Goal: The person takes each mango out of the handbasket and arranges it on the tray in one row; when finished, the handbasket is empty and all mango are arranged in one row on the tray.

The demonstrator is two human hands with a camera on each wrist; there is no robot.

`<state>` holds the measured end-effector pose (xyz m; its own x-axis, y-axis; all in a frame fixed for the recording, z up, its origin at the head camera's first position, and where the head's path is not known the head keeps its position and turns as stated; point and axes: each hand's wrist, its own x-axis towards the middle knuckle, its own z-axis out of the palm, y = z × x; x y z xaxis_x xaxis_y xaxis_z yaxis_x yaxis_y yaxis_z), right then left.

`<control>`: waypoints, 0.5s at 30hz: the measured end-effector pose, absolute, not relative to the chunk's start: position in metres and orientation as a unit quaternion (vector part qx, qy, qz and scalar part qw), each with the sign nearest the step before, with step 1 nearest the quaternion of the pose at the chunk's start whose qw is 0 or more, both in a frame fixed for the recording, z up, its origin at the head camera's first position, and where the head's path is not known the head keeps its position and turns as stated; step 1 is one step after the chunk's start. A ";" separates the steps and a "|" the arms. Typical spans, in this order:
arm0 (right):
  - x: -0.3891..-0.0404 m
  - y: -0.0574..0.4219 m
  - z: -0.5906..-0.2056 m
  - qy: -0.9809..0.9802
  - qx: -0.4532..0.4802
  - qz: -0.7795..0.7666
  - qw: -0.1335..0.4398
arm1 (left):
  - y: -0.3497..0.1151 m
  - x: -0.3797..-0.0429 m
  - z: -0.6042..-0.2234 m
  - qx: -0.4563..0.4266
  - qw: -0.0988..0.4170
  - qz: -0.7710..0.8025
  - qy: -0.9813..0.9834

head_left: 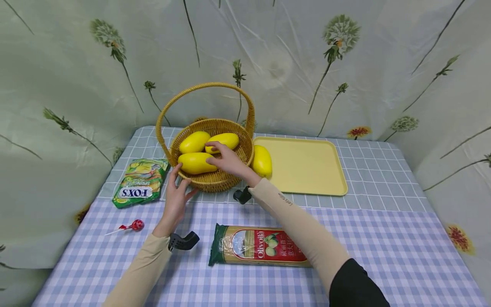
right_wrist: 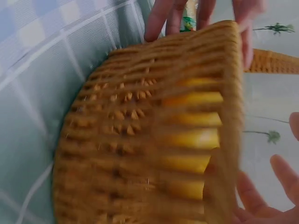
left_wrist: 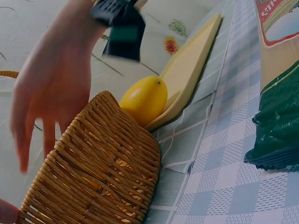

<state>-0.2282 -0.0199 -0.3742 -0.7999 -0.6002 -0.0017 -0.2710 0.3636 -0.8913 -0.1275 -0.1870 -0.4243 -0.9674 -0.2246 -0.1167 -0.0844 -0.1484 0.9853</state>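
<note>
A wicker basket [head_left: 215, 184] with a tall arched handle stands at the back of the table, holding three yellow mangoes [head_left: 196, 163]. My left hand [head_left: 176, 203] holds the basket's front-left side, with fingers on both sides of the rim in the right wrist view. Over the basket reaches my right hand [head_left: 230, 163], its fingers spread and slightly bent above the fruit with nothing gripped. Through the weave in the right wrist view a yellow mango [right_wrist: 194, 137] shows. Another mango [head_left: 262, 162] lies outside, against the basket's right side at the tray's left edge.
A pale yellow tray [head_left: 307, 166] lies right of the basket. To the left are a green FOX'S candy bag [head_left: 140, 181] and a red-wrapped lollipop [head_left: 137, 225]. Nearer the front lies an Olivoilà pasta pack [head_left: 249, 245], partly behind my right sleeve. A floral curtain [head_left: 284, 64] hangs behind.
</note>
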 end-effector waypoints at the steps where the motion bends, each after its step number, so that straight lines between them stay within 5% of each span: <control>1: -0.229 -0.025 -0.375 0.807 -0.269 -0.496 0.174 | -0.187 -0.128 -0.424 0.118 0.047 -0.749 -0.650; 15: -0.232 -0.063 -0.387 0.814 -0.203 -0.492 0.231 | -0.188 -0.127 -0.425 0.115 0.048 -0.750 -0.650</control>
